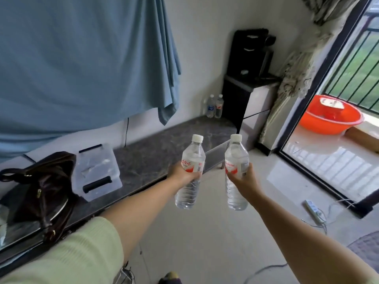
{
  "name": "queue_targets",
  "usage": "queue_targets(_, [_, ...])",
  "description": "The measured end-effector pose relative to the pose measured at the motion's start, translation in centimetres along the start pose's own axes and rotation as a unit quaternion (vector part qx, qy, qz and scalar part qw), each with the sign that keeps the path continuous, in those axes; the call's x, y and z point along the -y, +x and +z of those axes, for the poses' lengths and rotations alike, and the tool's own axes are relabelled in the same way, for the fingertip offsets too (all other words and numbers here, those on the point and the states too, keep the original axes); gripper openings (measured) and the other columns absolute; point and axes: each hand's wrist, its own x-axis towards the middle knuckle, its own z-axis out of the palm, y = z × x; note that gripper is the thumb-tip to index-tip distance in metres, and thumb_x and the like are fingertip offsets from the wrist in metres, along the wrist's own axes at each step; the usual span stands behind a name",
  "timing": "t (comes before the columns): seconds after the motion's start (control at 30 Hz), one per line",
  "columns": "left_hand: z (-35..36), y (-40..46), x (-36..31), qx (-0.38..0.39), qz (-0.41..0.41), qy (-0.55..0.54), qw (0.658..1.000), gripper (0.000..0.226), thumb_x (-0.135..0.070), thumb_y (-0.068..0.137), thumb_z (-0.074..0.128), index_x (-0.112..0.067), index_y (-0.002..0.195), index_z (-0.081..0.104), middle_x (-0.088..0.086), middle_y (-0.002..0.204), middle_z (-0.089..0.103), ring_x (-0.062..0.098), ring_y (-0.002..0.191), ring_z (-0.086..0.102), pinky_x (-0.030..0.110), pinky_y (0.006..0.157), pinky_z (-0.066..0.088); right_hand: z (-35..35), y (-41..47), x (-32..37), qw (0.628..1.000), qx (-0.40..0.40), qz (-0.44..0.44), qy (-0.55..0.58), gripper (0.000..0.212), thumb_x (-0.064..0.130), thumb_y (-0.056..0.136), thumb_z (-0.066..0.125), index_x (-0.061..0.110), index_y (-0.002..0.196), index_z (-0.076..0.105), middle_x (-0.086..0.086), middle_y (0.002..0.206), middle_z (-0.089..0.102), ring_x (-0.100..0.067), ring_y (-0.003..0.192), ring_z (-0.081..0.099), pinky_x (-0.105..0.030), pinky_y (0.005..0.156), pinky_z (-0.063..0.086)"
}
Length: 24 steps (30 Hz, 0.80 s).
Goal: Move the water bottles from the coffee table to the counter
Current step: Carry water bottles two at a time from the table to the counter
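2 clear capped bottles [190, 171] [235, 173], upright, midair

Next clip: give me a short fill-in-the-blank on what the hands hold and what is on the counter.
1. Each hand grips one water ____.
2. The caps on the left-hand bottle and the right-hand bottle are ____ in colour.
3. At the far end of the dark counter stand ____ more bottles.

Missing words: bottle; white; two

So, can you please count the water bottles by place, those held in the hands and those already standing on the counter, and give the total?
Held in hands: 2, one in the left hand (left bottle), one in the right hand (right bottle).
Standing on the dark counter: 2, a blue-label bottle and a red-label bottle, side by side at its far end.
Total: 4
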Motion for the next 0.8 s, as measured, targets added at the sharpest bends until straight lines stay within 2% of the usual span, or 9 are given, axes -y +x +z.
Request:
queue_targets(0.07, [0.7, 2.4, -1.0, 0.017, 0.001, -0.001, 1.0, 0.036, -0.015, 0.069, 0.08, -0.016, 0.102, 0.065, 0.007, 0.101, 0.071, 0.023, 0.094, 0.067, 0.04, 0.09, 0.054, -0.3, 1.8, -0.5, 1.0, -0.016, 0.008, -0.014, 0.042, 0.024, 0.082, 0.076, 0.007, 0.112, 0.052, -0.012, 0.097, 0.066, -0.024, 0.083, 0.065, -0.029, 0.067, 0.048])
queue_targets(0.17, [1.5, 8.0, -3.3, 0.045, 0.012, 0.0, 0.999, 0.04, -0.013, 0.074, 0.079, -0.012, 0.11, 0.063, 0.008, 0.107, 0.069, 0.022, 0.096, 0.065, 0.032, 0.085, 0.05, -0.7, 6.8, -0.9, 0.998, -0.053, 0.021, -0.031, 0.044, 0.03, 0.081, 0.076, 0.015, 0.109, 0.046, -0.004, 0.096, 0.063, -0.016, 0.079, 0.06, -0.029, 0.066, 0.043])
queue_targets(0.23, [1.7, 11.6, -4.9, 0.058, 0.02, 0.002, 0.998, 0.042, -0.013, 0.075, 0.079, -0.011, 0.113, 0.062, 0.007, 0.108, 0.068, 0.023, 0.101, 0.064, 0.034, 0.089, 0.05, -0.6, 10.2, -0.8, 0.996, -0.07, 0.024, -0.042, 0.046, 0.033, 0.081, 0.075, 0.016, 0.112, 0.046, 0.0, 0.093, 0.061, -0.011, 0.076, 0.058, -0.028, 0.064, 0.042])
queue_targets(0.33, [1.7, 16.9, -7.0, 0.073, 0.01, 0.006, 0.997, 0.044, -0.015, 0.076, 0.079, -0.012, 0.116, 0.06, 0.006, 0.111, 0.066, 0.024, 0.107, 0.062, 0.04, 0.099, 0.048, -0.6, 15.0, 0.0, 0.995, -0.089, 0.025, -0.042, 0.044, 0.033, 0.081, 0.075, 0.015, 0.113, 0.051, -0.003, 0.095, 0.064, -0.015, 0.078, 0.06, -0.027, 0.065, 0.044])
queue_targets(0.5, [1.1, 25.7, -10.7, 0.078, 0.03, 0.024, 0.996, 0.04, -0.016, 0.075, 0.078, -0.014, 0.111, 0.06, 0.004, 0.105, 0.066, 0.022, 0.102, 0.063, 0.032, 0.088, 0.049, -0.1, 22.5, 1.9, 0.991, -0.13, 0.019, -0.013, 0.026, 0.029, 0.081, 0.076, 0.021, 0.096, 0.057, -0.002, 0.086, 0.068, -0.016, 0.075, 0.066, -0.032, 0.068, 0.051])
queue_targets(0.67, [1.7, 31.4, -12.3, 0.089, 0.024, 0.049, 0.995, 0.038, -0.018, 0.072, 0.079, -0.015, 0.107, 0.062, 0.003, 0.102, 0.068, 0.02, 0.098, 0.065, 0.035, 0.091, 0.052, 0.1, 27.2, 1.7, 0.991, -0.127, 0.05, -0.02, 0.04, 0.03, 0.081, 0.076, 0.017, 0.105, 0.047, 0.001, 0.09, 0.062, -0.016, 0.079, 0.062, -0.03, 0.067, 0.047])
queue_targets(0.73, [2.4, 33.7, -13.1, 0.096, 0.03, 0.051, 0.994, 0.038, -0.019, 0.073, 0.079, -0.015, 0.107, 0.063, 0.003, 0.102, 0.069, 0.02, 0.097, 0.065, 0.036, 0.091, 0.052, -0.2, 29.5, 1.7, 0.991, -0.125, 0.048, -0.02, 0.037, 0.028, 0.081, 0.076, 0.019, 0.101, 0.047, 0.002, 0.089, 0.061, -0.014, 0.078, 0.061, -0.028, 0.065, 0.046])
queue_targets(0.8, [3.3, 35.4, -13.5, 0.1, 0.024, 0.049, 0.994, 0.038, -0.019, 0.073, 0.079, -0.015, 0.107, 0.063, 0.002, 0.101, 0.069, 0.019, 0.097, 0.065, 0.036, 0.091, 0.052, -0.4, 31.5, 1.1, 0.991, -0.118, 0.054, -0.025, 0.038, 0.027, 0.081, 0.076, 0.017, 0.104, 0.048, -0.001, 0.093, 0.063, -0.017, 0.08, 0.063, -0.031, 0.069, 0.049])
